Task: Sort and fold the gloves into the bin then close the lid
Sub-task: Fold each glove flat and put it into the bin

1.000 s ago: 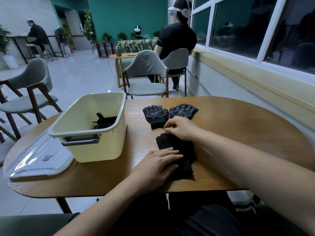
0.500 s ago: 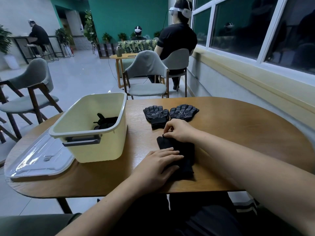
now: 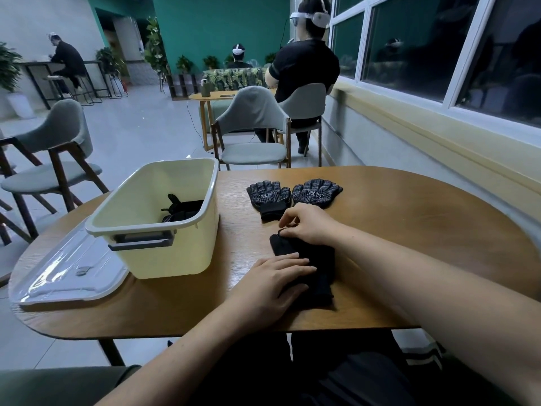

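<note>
A plain black glove [image 3: 317, 268] lies on the wooden table [image 3: 424, 230] in front of me. My left hand [image 3: 275, 282] presses flat on its near half with straight fingers. My right hand [image 3: 310, 222] pinches the glove's far tip between thumb and curled fingers. Two black gloves with a dotted grip pattern [image 3: 269, 196] [image 3: 317, 193] lie side by side, palms up, just beyond my right hand. A pale yellow bin [image 3: 164, 250] with a grey handle stands to the left, with dark gloves [image 3: 183, 210] inside. Its clear lid [image 3: 67, 273] lies flat left of the bin.
Grey chairs [image 3: 251, 127] stand beyond the table and at the left [image 3: 55, 148]. A seated person in black [image 3: 304, 71] faces away behind the far chair. A window ledge [image 3: 439, 133] runs along the right wall.
My right hand has lifted slightly off the plain glove and now pinches its far tip. My left hand has stayed flat on the glove.
</note>
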